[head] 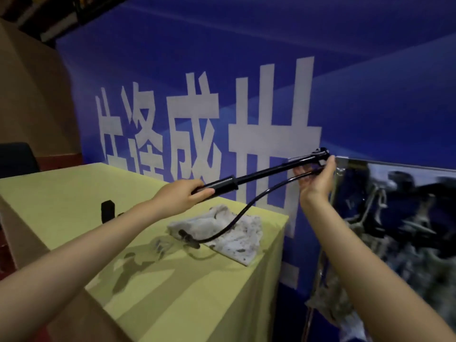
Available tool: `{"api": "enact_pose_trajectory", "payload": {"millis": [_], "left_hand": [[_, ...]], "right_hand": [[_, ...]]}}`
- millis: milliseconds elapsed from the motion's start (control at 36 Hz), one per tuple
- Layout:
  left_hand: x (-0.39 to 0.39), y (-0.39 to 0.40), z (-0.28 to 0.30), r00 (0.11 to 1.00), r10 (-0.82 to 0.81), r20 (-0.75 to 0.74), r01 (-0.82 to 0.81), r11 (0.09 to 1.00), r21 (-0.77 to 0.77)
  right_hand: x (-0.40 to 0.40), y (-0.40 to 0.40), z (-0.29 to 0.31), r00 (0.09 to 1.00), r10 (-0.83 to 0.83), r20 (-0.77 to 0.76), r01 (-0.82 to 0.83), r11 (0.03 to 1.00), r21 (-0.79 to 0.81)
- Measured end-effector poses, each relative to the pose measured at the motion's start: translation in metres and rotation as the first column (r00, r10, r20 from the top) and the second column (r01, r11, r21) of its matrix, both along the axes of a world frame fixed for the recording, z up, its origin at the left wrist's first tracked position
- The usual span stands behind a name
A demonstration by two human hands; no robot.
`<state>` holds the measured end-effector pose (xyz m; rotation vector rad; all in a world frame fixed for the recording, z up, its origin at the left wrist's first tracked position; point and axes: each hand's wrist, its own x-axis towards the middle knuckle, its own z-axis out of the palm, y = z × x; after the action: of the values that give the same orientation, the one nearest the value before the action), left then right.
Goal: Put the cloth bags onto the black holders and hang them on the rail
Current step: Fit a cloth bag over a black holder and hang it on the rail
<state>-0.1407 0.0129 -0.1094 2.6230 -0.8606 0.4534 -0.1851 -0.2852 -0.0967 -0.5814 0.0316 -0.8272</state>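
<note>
Both forearms reach out: left hand (pixel 183 193) grips the black holder (pixel 259 174) level, right hand (pixel 317 176) pinches its three-o'clock end, lining it up for the rail (pixel 394 165).

Head view looks forward and down, close over the table (pixel 74 193).

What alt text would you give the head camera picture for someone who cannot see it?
Two bare hands hold up a long black rod-shaped holder before a blue banner with white characters: the left hand grips its lower end, the right hand its upper end. A thin black hose droops from it onto a crumpled white cloth bag on a yellow-green table.
</note>
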Motion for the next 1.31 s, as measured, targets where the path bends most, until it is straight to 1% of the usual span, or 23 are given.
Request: {"api": "enact_pose_trajectory", "payload": {"millis": [56, 111, 194, 250, 333, 417, 500, 583, 694, 778, 861, 944, 1000, 1083, 1111, 1194, 1306], "left_hand": [[-0.004, -0.009, -0.003, 0.999, -0.032, -0.004, 0.032, 0.999, -0.001], [-0.009, -0.017, -0.005, 0.999, -0.051, -0.008, 0.051, 0.999, 0.011], [-0.014, -0.023, -0.006, 0.999, -0.042, -0.013, 0.043, 0.999, 0.033], [-0.016, -0.026, -0.007, 0.999, -0.036, -0.024, 0.037, 0.998, 0.045], [-0.020, -0.030, -0.008, 0.998, -0.052, -0.021, 0.053, 0.996, 0.065], [-0.024, -0.034, -0.005, 0.999, -0.047, 0.014, 0.046, 0.994, 0.102], [-0.028, -0.035, -0.002, 0.999, -0.038, 0.036, 0.033, 0.992, 0.124], [-0.032, -0.035, -0.003, 0.998, -0.036, 0.044, 0.029, 0.990, 0.139], [-0.035, -0.033, -0.011, 0.998, -0.035, 0.050, 0.028, 0.989, 0.148], [-0.035, -0.031, -0.013, 0.997, -0.035, 0.070, 0.024, 0.989, 0.144], [-0.035, -0.029, -0.009, 0.997, -0.033, 0.070, 0.024, 0.992, 0.125], [-0.033, -0.028, -0.008, 0.998, -0.031, 0.051, 0.024, 0.992, 0.127], [-0.032, -0.029, -0.009, 0.998, -0.032, 0.046, 0.025, 0.990, 0.140], [-0.032, -0.030, -0.009, 0.999, -0.041, 0.030, 0.035, 0.984, 0.175], [-0.032, -0.030, -0.009, 0.999, -0.044, 0.018, 0.040, 0.983, 0.180], [-0.034, -0.031, -0.009, 0.999, -0.051, -0.011, 0.052, 0.982, 0.182], [-0.034, -0.037, -0.013, 0.998, -0.055, -0.019, 0.058, 0.979, 0.198]], "right_hand": [[-0.013, -0.020, -0.002, 0.993, -0.104, -0.046, 0.101, 0.993, -0.067], [-0.024, -0.035, -0.006, 0.977, -0.173, -0.123, 0.148, 0.970, -0.191], [-0.038, -0.044, -0.008, 0.956, -0.177, -0.234, 0.093, 0.939, -0.330], [-0.043, -0.046, -0.013, 0.929, -0.238, -0.284, 0.096, 0.895, -0.436], [-0.048, -0.039, -0.025, 0.917, -0.293, -0.271, 0.104, 0.830, -0.548], [-0.050, -0.027, -0.033, 0.921, -0.295, -0.254, 0.112, 0.826, -0.552], [-0.050, -0.016, -0.036, 0.927, -0.270, -0.262, 0.085, 0.829, -0.553], [-0.049, -0.006, -0.043, 0.921, -0.286, -0.263, 0.076, 0.795, -0.602], [-0.046, -0.005, -0.046, 0.926, -0.276, -0.259, 0.004, 0.692, -0.722], [-0.043, -0.010, -0.041, 0.929, -0.254, -0.268, -0.045, 0.642, -0.765], [-0.044, -0.011, -0.036, 0.929, -0.268, -0.254, -0.065, 0.557, -0.828], [-0.046, -0.012, -0.035, 0.919, -0.288, -0.268, -0.083, 0.524, -0.848], [-0.047, -0.011, -0.036, 0.916, -0.249, -0.314, -0.162, 0.486, -0.859], [-0.049, -0.010, -0.039, 0.907, -0.161, -0.388, -0.308, 0.371, -0.876], [-0.051, -0.009, -0.041, 0.906, -0.136, -0.402, -0.335, 0.353, -0.874], [-0.050, -0.004, -0.047, 0.906, -0.084, -0.415, -0.355, 0.385, -0.852], [-0.042, 0.005, -0.053, 0.889, -0.157, -0.430, -0.335, 0.418, -0.844]]}}
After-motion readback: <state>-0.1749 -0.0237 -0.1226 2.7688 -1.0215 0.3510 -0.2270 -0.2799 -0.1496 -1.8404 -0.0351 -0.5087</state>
